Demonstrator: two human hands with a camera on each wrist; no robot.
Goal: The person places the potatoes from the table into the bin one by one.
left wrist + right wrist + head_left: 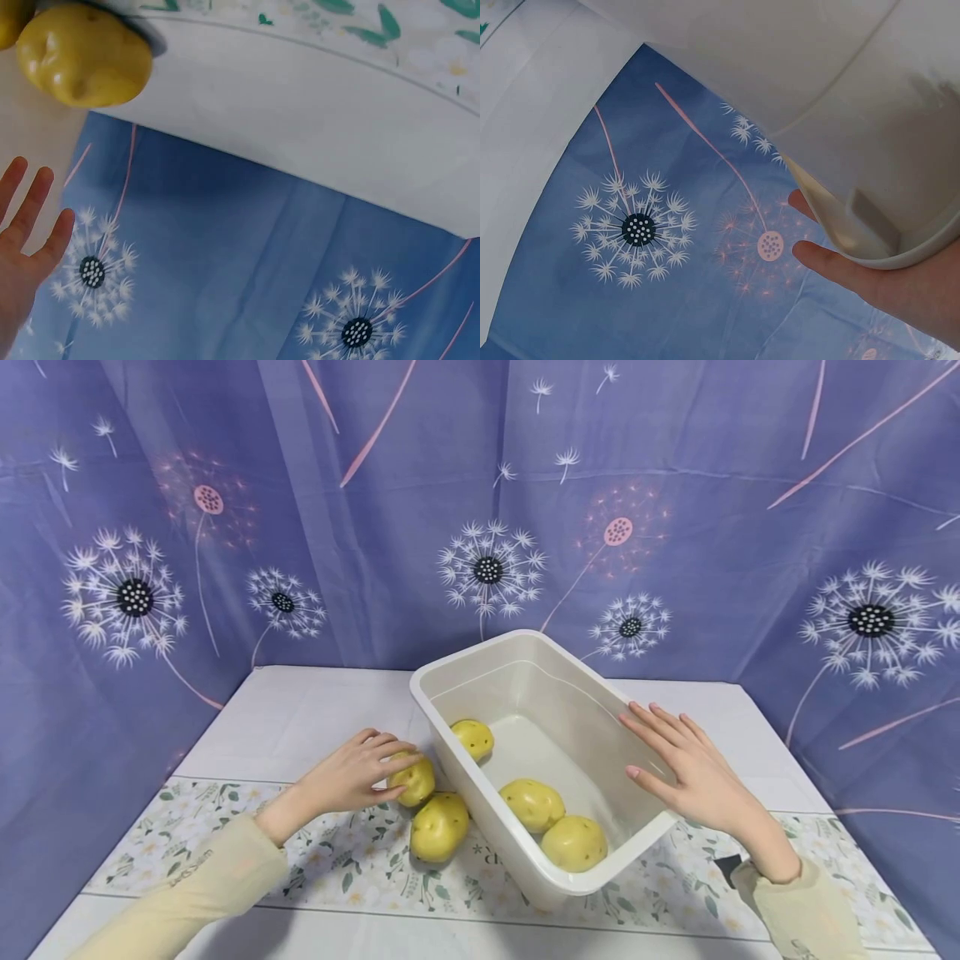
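My left sleeve and right sleeve are closest to the head camera, cream-coloured and reaching in from the bottom corners of its view. I read the clock there from the middle of the pale tub, with twelve at the top.

At nine o'clock my left hand is over the first potato, just outside the tub. My grip here is released, the fingers relaxed and parted; whether their tips touch the skin I cannot tell. The second potato lies at eight o'clock, also outside, just beside the first and close by the tub wall.

At three o'clock my right hand rests against the tub's rim, fingers spread and fairly straight, clasping nothing.

Inside the tub, the third potato is between nine and ten, by the wall. The fourth potato is at about six, and the fifth potato, right beside it, at five, near the closest corner.

The tub sits on a white table with a floral band running across it. At twelve o'clock, behind everything, hangs a blue-violet curtain patterned with dandelions.
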